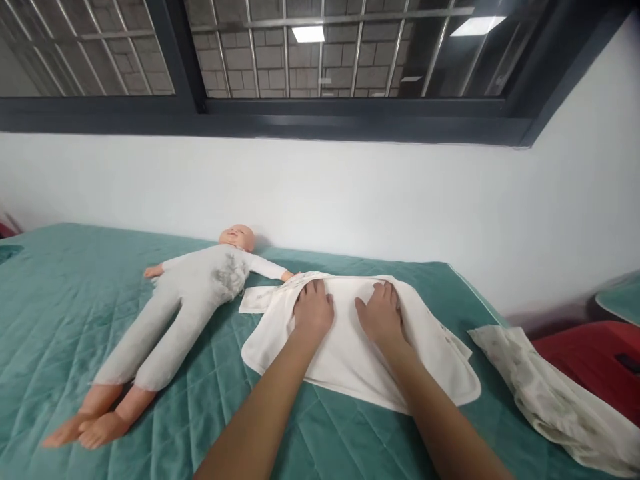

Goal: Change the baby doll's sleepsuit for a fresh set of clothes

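Both hands lie flat, palms down, on the folded white cloth [350, 353] — the left hand [313, 308] and right hand [380, 312] side by side but apart, fingers open, gripping nothing. That cloth rests on the green quilted mattress [60, 300], just beside the baby doll [195, 293], whose outstretched arm reaches its far edge. Right of the cloth, at the mattress's edge, lies a crumpled patterned fabric [550, 393] — beyond it, something red [585, 353].
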Demonstrator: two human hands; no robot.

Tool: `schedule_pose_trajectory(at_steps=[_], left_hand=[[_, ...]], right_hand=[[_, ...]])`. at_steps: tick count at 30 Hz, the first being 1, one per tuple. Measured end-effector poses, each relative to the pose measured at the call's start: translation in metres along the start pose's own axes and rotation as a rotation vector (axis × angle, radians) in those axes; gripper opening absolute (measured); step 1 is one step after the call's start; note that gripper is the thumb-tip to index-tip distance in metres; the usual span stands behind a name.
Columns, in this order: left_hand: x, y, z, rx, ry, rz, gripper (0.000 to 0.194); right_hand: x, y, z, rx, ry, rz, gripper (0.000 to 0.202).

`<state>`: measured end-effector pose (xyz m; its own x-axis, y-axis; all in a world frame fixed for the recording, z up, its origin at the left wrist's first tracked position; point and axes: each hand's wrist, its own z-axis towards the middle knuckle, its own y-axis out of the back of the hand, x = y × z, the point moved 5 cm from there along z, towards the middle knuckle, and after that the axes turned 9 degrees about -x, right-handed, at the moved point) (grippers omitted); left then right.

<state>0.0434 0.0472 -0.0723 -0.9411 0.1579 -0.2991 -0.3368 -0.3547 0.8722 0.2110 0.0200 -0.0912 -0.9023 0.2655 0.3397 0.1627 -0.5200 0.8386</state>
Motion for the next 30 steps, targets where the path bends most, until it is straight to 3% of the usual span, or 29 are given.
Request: schedule_pose_trajectory(at_steps=[8, 14, 19, 24, 27, 30], left_hand=[[0.000, -0.022, 0.019, 0.008, -0.090, 0.047, 0.049], [-0.006, -0.021, 0.009, 0.077, -0.031, 0.048, 0.057], [-0.013, -0.006, -0.026, 0.071, -0.022, 0.090, 0.062], [-0.014, 0.010, -0.075, 0.081, -0.114, 0.130, 0.064], [-0.006, 0.033, -0.087, 0.046, -0.232, 0.087, 0.053], [0.022, 0.074, -0.076, -0.040, -0.314, 0.045, 0.042]], right_hand=[[-0.015, -0.032, 0.013, 0.110, 0.110, -0.076, 0.066], [-0.008, -0.029, 0.000, 0.167, 0.187, -0.101, 0.073], [-0.004, -0.010, -0.037, 0.166, 0.286, -0.132, 0.072], [-0.009, 0.005, -0.078, 0.173, 0.359, -0.147, 0.070], [-0.002, 0.011, -0.083, 0.171, 0.383, -0.079, 0.067], [0.029, 0.014, -0.072, 0.133, 0.397, 0.071, 0.065]])
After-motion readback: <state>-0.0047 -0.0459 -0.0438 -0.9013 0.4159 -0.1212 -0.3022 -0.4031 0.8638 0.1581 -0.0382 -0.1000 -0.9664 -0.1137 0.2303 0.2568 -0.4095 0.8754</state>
